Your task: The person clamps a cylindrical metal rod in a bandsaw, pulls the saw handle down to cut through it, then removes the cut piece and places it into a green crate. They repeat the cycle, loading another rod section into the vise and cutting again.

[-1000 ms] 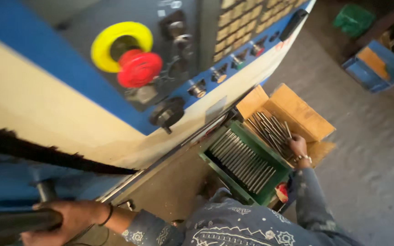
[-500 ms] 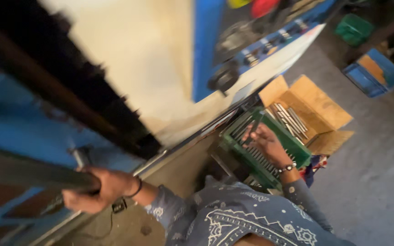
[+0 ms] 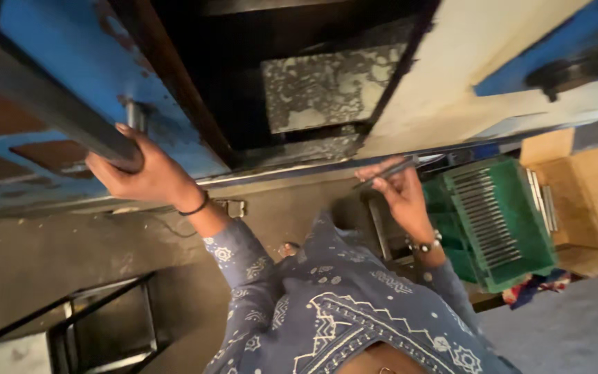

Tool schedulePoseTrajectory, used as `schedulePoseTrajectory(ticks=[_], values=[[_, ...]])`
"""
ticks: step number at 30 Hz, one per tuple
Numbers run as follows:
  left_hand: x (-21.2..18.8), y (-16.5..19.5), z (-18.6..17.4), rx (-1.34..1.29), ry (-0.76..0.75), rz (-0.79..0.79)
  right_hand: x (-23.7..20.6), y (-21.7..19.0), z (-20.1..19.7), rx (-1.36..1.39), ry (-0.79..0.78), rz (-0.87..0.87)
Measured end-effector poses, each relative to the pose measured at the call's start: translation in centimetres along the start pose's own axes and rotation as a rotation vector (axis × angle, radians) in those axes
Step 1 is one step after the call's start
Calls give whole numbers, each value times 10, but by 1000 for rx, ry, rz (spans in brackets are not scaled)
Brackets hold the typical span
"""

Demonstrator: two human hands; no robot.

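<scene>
Right hand (image 3: 401,195) lifted from green crate (image 3: 513,228) gripping metal rod (image 3: 389,170), left hand (image 3: 143,173) clasping door handle (image 3: 50,104)

Green plastic crate (image 3: 513,228) of grey metal rods at right, beside open brown cardboard box (image 3: 590,197). Blue-and-cream machine housing (image 3: 465,76) above. Black metal frame (image 3: 105,325) on grey floor, lower left.

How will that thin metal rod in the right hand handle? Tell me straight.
The metal rod looks straight and slender, so probably stiff and light. It seems round and smooth, so likely to roll if laid flat. The right hand pinches it with fingertips only, so it could slip.
</scene>
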State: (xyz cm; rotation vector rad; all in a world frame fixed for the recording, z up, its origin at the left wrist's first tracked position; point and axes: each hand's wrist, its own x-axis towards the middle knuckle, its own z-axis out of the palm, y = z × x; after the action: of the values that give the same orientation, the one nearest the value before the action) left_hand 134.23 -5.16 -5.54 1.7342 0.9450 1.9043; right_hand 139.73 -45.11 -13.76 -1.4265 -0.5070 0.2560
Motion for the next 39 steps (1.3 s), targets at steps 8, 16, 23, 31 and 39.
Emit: schedulePoseTrajectory(ticks=[8,16,23,31,39], values=[[77,-74,-21,-30,-30,35,107,-23,95,504,-125,267],[98,-93,-37,-76,-123,-26,249,52,153,1001,-179,508],[102,-55,-39,-39,-154,-171,410,139,274,1125,-528,587],[97,-56,-30,120,-99,-127,511,176,425,961,-569,550],[89,-65,-33,37,-82,-192,524,196,395,1169,-137,430]])
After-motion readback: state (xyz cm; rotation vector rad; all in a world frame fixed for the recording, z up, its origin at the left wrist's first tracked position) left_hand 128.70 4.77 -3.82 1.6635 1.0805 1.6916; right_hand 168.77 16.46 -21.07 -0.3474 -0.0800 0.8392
